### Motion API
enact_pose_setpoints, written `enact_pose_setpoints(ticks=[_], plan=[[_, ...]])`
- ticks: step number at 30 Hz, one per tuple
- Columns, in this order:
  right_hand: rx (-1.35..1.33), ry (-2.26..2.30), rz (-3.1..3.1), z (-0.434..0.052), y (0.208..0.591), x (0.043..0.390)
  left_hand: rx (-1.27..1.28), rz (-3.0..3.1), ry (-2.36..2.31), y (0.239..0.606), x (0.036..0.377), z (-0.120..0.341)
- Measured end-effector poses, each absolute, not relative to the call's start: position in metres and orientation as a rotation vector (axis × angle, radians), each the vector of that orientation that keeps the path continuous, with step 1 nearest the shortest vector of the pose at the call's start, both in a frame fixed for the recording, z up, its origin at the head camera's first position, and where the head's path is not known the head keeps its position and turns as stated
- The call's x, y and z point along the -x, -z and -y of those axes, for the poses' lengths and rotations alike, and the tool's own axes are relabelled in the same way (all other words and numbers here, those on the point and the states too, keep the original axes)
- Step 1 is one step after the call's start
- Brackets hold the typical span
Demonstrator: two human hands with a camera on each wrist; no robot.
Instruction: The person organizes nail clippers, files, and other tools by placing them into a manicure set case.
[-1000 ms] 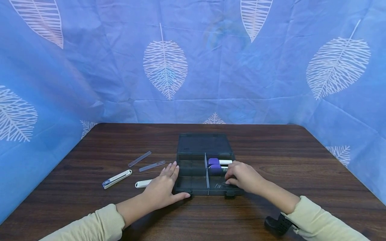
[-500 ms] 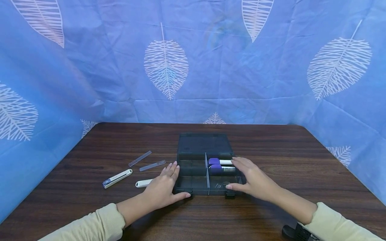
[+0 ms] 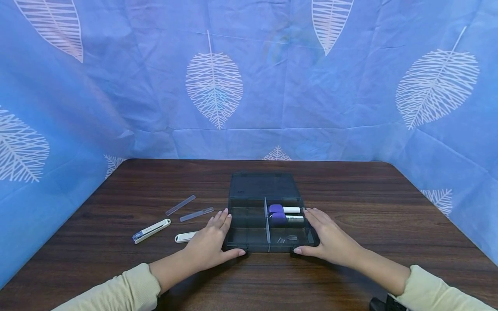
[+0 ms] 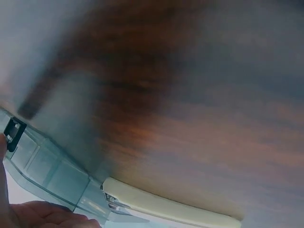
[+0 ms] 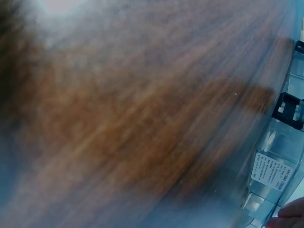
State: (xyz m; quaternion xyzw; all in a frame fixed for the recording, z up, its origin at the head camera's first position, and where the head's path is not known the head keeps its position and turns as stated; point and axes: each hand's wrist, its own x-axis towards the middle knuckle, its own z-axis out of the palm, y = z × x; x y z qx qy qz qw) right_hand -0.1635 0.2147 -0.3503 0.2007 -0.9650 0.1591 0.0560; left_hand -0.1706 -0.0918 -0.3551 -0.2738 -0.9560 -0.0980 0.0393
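A dark translucent plastic organizer box (image 3: 249, 242) lies with its lid (image 3: 264, 183) folded back flat. My left hand (image 3: 210, 239) rests along its left side, fingers fairly straight, thumb at the front left corner. On the opposite side my right hand (image 3: 330, 237) touches the right wall, its thumb at the front latch. Inside, right of a divider (image 3: 267, 226), lie two small purple-ended pieces, one with a white end (image 3: 291, 210) and one with a silvery end (image 3: 294, 219). Several tiny clear pieces (image 3: 285, 239) sit in the front right section.
Left of the box lie a white clipper-like tool (image 3: 151, 231) with a bluish end and two thin translucent strips, one behind (image 3: 180, 205), one nearer (image 3: 196, 214). A second white tool (image 3: 184, 237) is partly hidden behind my left hand. The wooden table (image 3: 350, 185) meets a blue cloth backdrop.
My right hand has drawn back from inside the right compartment to the box's outer right side, its fingers straightening. The left hand and the loose things have stayed put.
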Motion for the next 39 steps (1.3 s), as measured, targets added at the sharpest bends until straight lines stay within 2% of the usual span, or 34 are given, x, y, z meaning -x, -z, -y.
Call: enact_pose_setpoints(ticks=[11,27,39], plan=[[-0.609,-0.469,2.953,-0.216,0.35,0.163,0.908,2.92,0.43,0.346,0.173,0.116],[-0.625,-0.459,2.957,-0.219,0.349,0.163,0.88,2.832,0.528,0.357,0.177,0.18],[-0.641,-0.473,2.959,-0.219,0.35,0.163,0.967,2.758,0.552,0.365,0.186,0.197]])
